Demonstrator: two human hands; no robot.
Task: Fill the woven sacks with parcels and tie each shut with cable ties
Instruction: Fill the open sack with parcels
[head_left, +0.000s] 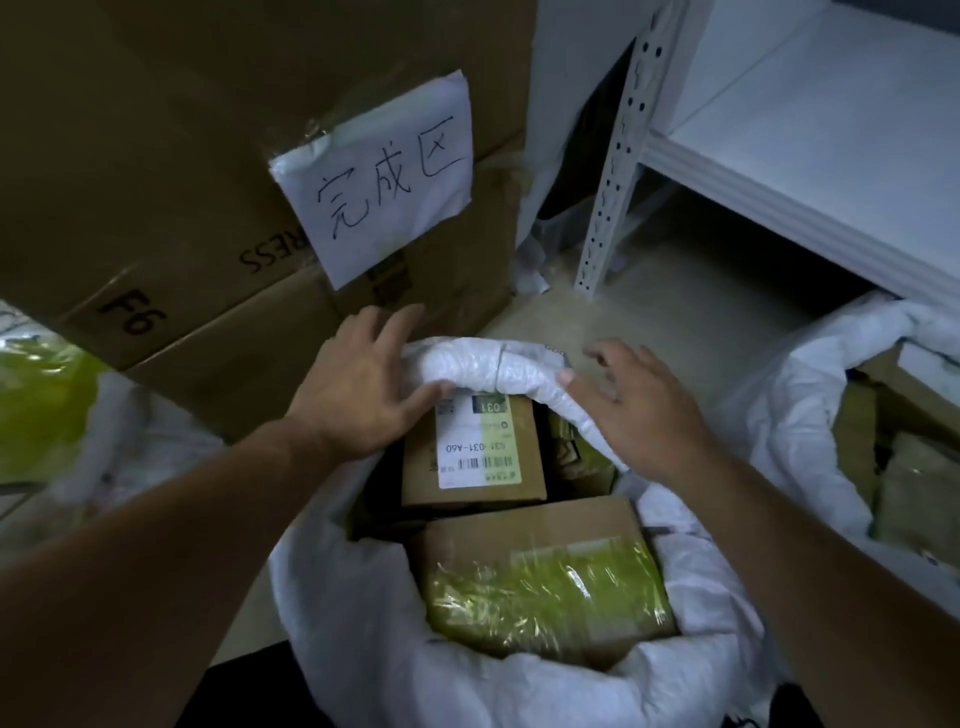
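A white woven sack (363, 613) stands open on the floor in front of me, its far rim rolled into a thick band. Inside lie a cardboard parcel with a white shipping label (475, 457) and, nearer me, a cardboard parcel wrapped in yellow-green tape (545, 587). My left hand (358, 384) rests on the left part of the rolled rim, fingers spread and thumb against the band. My right hand (634, 405) lies over the right part of the rim with fingers spread and slightly blurred. No cable tie is visible.
Stacked large cardboard boxes (182, 156) with a taped paper sign (384, 176) stand behind the sack. A white metal shelf (779, 156) is at right, with another open sack of parcels (810, 415) under it. A yellow-green parcel (41, 405) lies at far left.
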